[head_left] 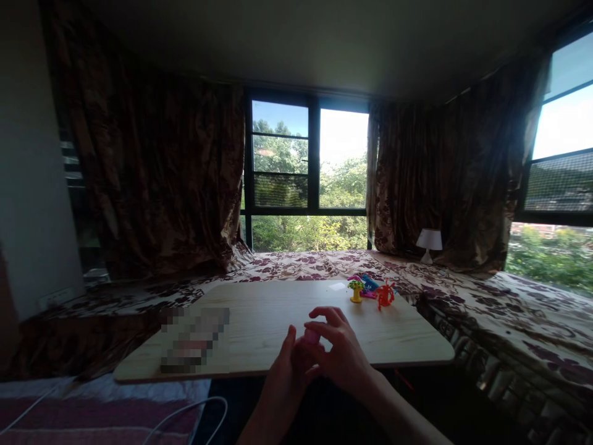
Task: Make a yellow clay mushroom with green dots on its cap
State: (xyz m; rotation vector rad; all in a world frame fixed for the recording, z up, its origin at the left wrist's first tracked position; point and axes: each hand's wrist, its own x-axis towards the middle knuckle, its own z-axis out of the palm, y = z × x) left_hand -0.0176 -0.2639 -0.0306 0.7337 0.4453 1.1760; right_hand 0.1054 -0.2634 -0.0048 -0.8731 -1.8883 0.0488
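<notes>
A small pink lump [312,335], which looks like modelling clay, is held between my two hands just over the near edge of the pale wooden table [264,315]. My left hand [288,364] cups it from below and the left, its thumb pointing up. From the right, my right hand [341,347] curls over it, with thumb and fingers bent around the lump. The fingers hide most of its shape. Beyond my right hand stand a yellow figure with a green-spotted top [356,290] and an orange-red figure with thin, many-armed strands [385,295].
Blue [369,283] and magenta pieces lie behind the figures. A blurred-out rectangular object [195,340] rests at the table's left. A white cable [217,400] loops below the near edge. A small lamp [428,245] stands on the flowered cloth by the curtains.
</notes>
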